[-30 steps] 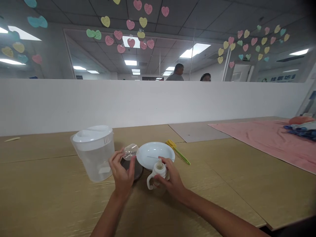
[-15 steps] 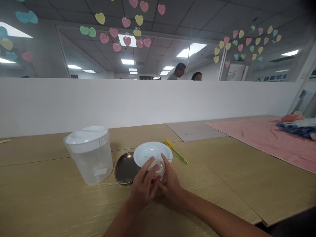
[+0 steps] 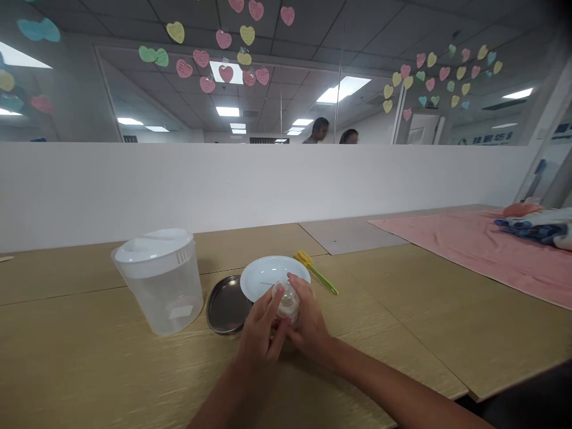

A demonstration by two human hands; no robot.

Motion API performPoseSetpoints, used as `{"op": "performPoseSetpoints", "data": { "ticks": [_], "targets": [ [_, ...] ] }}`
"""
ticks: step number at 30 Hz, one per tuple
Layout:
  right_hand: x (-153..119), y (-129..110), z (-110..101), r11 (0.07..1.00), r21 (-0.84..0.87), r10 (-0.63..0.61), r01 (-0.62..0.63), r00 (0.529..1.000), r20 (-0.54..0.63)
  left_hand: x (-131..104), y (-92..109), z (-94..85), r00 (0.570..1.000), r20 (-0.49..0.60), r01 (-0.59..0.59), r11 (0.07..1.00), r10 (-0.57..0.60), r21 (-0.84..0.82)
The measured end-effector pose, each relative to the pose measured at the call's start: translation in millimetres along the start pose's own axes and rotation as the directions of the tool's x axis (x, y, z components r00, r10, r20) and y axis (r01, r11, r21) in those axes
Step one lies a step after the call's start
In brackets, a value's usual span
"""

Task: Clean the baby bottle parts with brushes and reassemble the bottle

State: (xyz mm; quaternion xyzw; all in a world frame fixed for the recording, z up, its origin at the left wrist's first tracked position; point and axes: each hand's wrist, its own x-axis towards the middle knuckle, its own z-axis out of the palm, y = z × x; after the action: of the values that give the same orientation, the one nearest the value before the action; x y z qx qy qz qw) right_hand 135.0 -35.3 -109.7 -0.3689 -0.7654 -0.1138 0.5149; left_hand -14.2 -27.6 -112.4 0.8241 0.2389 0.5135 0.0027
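Observation:
Both hands are wrapped around a baby bottle (image 3: 288, 302) with a clear domed cap, held upright over the table just in front of the white bowl (image 3: 254, 275). My left hand (image 3: 260, 330) grips it from the left, its fingertips on the clear cap. From the right, my right hand (image 3: 308, 319) curls around the cap and the neck below. The lower part of the bottle is mostly hidden behind my fingers. Inside the bowl lies a thin, pale item too small to make out.
An oval metal tray (image 3: 227, 305) lies left of the bowl. Further left stands a clear plastic jug (image 3: 172, 301) with a white lid. Behind the bowl's right side rests a yellow sponge brush (image 3: 318, 274) with a green handle. A pink cloth (image 3: 465, 241) covers the table's far right.
My left fingers have shifted on the cap and drawn closer together, showing more of the bottle's top. The view has moved slightly; the things on the table stay put.

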Motion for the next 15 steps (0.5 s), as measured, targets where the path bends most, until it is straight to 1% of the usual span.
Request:
{"op": "performPoseSetpoints", "data": {
  "ticks": [2, 7, 10, 12, 15],
  "targets": [
    [-1, 2, 2, 1.0, -0.019, -0.002, 0.002, 1.0, 0.017, -2, -1, 1.8, 0.999, -0.003, 0.037, 0.999, -0.037, -0.017],
    [-6, 3, 7, 0.992, 0.023, 0.126, -0.126, 0.992, -0.027, -5, 2, 4.4, 0.976, 0.067, 0.213, 0.966, -0.205, -0.145],
    [-8, 3, 8, 0.98, 0.074, 0.187, -0.184, 0.982, -0.031, -3, 7, 3.9, 0.958, 0.074, 0.285, 0.94, -0.276, -0.186],
    [-8, 3, 9, 0.972, 0.098, 0.218, -0.214, 0.975, -0.038, -1, 11, 3.5, 0.949, 0.067, 0.316, 0.927, -0.308, -0.203],
    [-9, 4, 11, 0.968, 0.111, 0.234, -0.226, 0.971, -0.059, 1, 14, 3.4, 0.947, 0.044, 0.32, 0.921, -0.318, -0.221]
  ]
}}
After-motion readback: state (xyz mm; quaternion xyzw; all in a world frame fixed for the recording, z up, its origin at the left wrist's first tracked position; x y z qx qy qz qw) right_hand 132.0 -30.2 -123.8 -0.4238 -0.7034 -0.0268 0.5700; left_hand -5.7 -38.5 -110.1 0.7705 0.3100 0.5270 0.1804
